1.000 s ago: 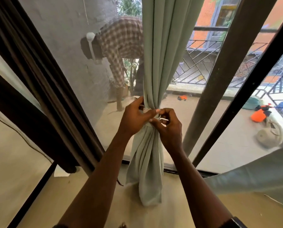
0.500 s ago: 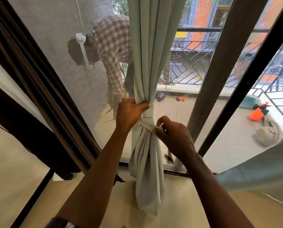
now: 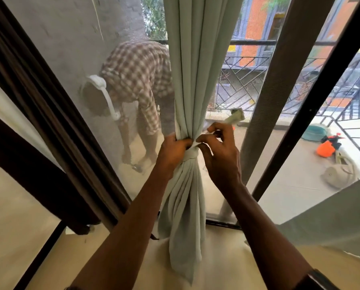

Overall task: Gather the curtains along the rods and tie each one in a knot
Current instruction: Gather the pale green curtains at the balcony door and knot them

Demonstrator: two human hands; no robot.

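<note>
Two hands work one pale green curtain, gathered and cinched by one fabric band just below the fingertips. The left hand grips the folds, and the right hand pinches the band between thumb and forefinger, with its loose tail poking up past the knuckles. The knot looks half made, and next the tail likely needs pulling snug; one second pale curtain hangs beyond the right wrist and one dark curtain beyond the left.

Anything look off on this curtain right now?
Only the loose tail of the tie band: it sticks out up-right past the right hand that pinches the band, untucked. The left hand grips the gathered curtain. Nothing looks torn.
</note>
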